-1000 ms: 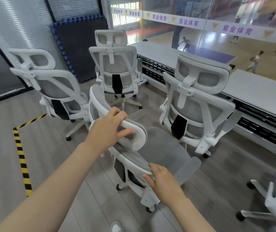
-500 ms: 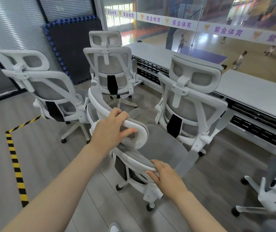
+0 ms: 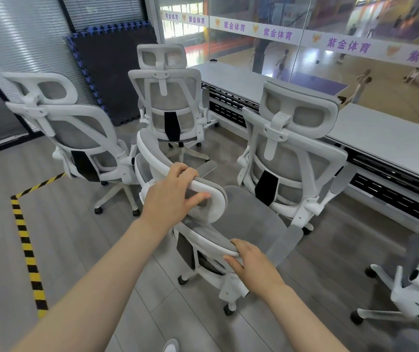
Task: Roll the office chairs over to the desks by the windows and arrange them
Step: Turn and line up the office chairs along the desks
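Office chair [image 3: 241, 219], gripped for steering: left hand [image 3: 170, 199] clasping headrest [image 3: 211, 189], right hand [image 3: 251, 260] clamped on backrest rim, standing between parked chairs, near window desk [image 3: 381, 138].

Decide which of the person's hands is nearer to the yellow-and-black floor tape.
Left. The left hand grips the held chair's headrest, on the side toward the floor tape. The right hand grips the backrest edge, farther from the tape.
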`<state>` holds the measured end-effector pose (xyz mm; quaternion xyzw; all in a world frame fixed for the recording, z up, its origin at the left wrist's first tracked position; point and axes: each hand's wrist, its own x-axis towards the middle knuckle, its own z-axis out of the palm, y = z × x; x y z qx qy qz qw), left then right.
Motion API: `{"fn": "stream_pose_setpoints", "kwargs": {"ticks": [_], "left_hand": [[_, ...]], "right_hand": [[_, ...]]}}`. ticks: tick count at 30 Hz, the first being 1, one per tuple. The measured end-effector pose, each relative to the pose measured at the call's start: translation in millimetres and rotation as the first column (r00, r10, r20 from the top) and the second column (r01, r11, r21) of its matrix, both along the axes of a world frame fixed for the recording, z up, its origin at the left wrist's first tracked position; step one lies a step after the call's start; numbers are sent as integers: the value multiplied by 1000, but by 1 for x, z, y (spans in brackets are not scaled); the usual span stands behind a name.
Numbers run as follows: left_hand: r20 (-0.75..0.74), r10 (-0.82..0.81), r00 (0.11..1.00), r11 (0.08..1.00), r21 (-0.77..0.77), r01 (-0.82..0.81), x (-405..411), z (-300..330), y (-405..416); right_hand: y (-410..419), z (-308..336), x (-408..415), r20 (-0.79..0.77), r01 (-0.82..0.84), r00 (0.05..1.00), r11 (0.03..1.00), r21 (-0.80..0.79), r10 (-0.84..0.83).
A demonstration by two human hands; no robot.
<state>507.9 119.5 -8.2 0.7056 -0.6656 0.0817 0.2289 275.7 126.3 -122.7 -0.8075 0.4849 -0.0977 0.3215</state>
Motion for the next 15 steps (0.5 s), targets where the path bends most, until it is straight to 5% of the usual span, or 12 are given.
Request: {"fn": "stream_pose_setpoints", "kwargs": {"ticks": [10,15], "left_hand": [[54,-45,998,996,78,41,10,7,6],[16,16,1000,1000,-7,-16,47,4,9]], "right_hand": [[25,9,31,-9,143,989,984,-108,-144],[30,7,67,-64,251,963,956,-153,-263]]}}
